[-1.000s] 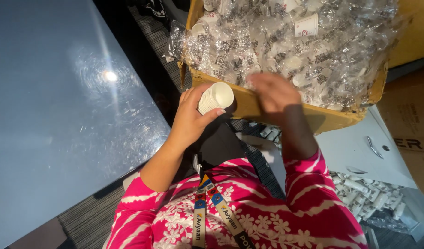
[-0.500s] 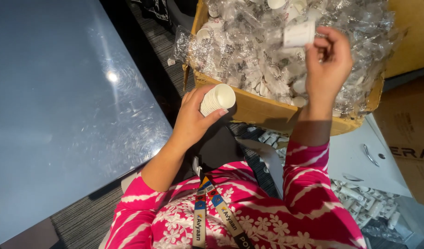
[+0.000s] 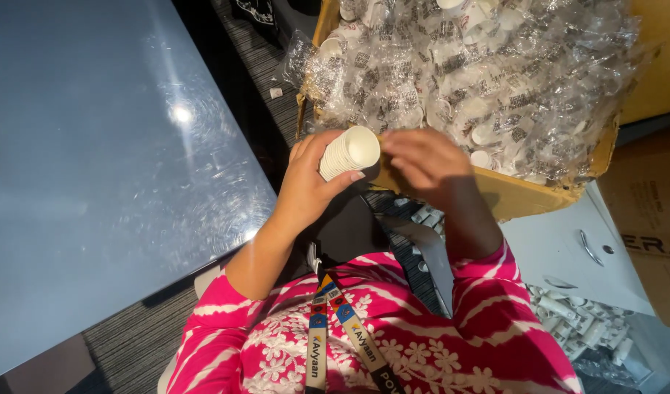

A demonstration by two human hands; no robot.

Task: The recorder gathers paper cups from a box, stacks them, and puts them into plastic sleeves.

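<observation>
Left hand (image 3: 309,182) is wrapped around a stack of small white paper cups (image 3: 347,152), fingers clamped on its ribbed side, the open mouth of the top cup turned toward the camera. Right hand (image 3: 426,166) sits just beside that mouth, fingers curled and drawn together near the rim — whether they pinch anything there I cannot tell, as the back of the hand hides the fingertips.

The stack is held in the air, in front of the near edge of a cardboard box (image 3: 524,198) heaped with cups sealed in crinkled clear plastic (image 3: 488,80).

Risk, as I judge it: the nested cups are light and thin-walled, so a hard squeeze could dent the outer ones, and a loose grip could let the stack tilt and shed cups onto the carpet below. The grey table (image 3: 109,168) lies well to the left, offering no support.

The cups look clean, white and evenly nested, their rolled rims forming tight ridges.
</observation>
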